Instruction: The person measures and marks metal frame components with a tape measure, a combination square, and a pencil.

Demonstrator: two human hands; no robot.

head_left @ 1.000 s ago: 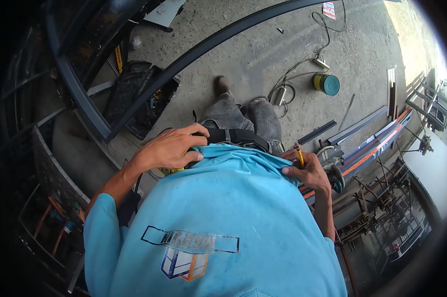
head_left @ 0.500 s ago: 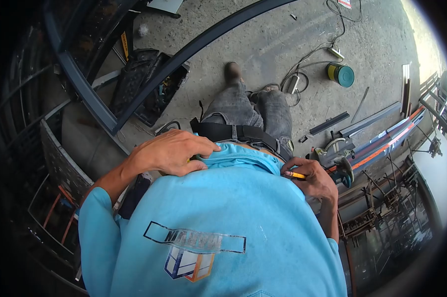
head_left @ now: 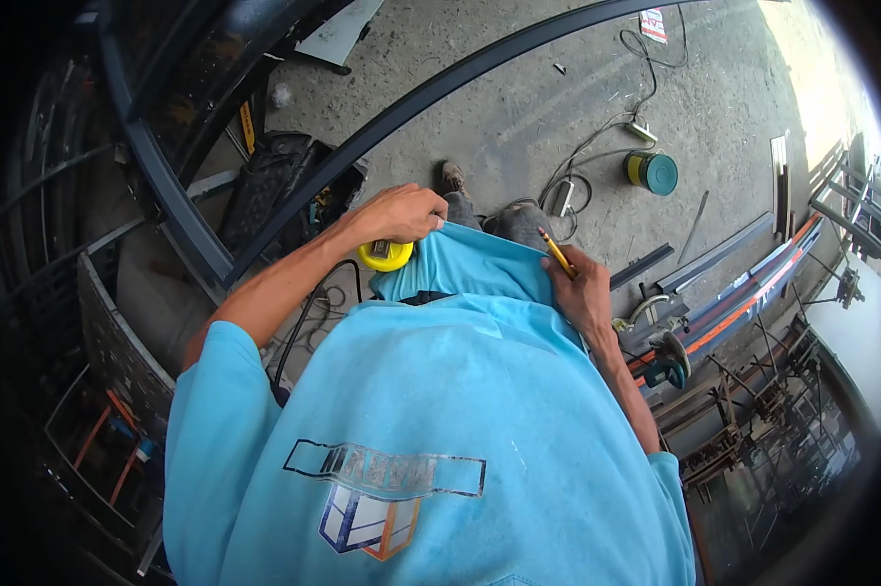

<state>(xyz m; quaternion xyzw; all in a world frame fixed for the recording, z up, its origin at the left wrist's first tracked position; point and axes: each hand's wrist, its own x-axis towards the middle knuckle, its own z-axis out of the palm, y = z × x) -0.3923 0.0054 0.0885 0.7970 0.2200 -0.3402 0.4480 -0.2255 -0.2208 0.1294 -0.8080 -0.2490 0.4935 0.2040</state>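
Observation:
The hem of the light blue T-shirt [head_left: 479, 262] is stretched out in front of my body between both hands. My left hand [head_left: 401, 213] pinches its left end, with a round yellow tape measure [head_left: 387, 256] tucked under the palm. At the right end, my right hand [head_left: 584, 283] grips the cloth and also has a yellow pencil [head_left: 557, 254] between the fingers, pointing up and away from me. A bit of black belt [head_left: 426, 297] shows below the lifted cloth.
A long dark metal frame [head_left: 382, 122] crosses ahead on the left, over a black toolbox [head_left: 274, 186]. A green-lidded can [head_left: 652, 173] and cables with a white power strip [head_left: 563, 198] lie on the concrete floor. Metal profiles [head_left: 723, 249] and a saw [head_left: 667, 356] are at right.
Both hands have moved forward, away from my waist, pulling the shirt hem out with them. The tape measure now shows below my left hand, and the pencil has turned to point upward.

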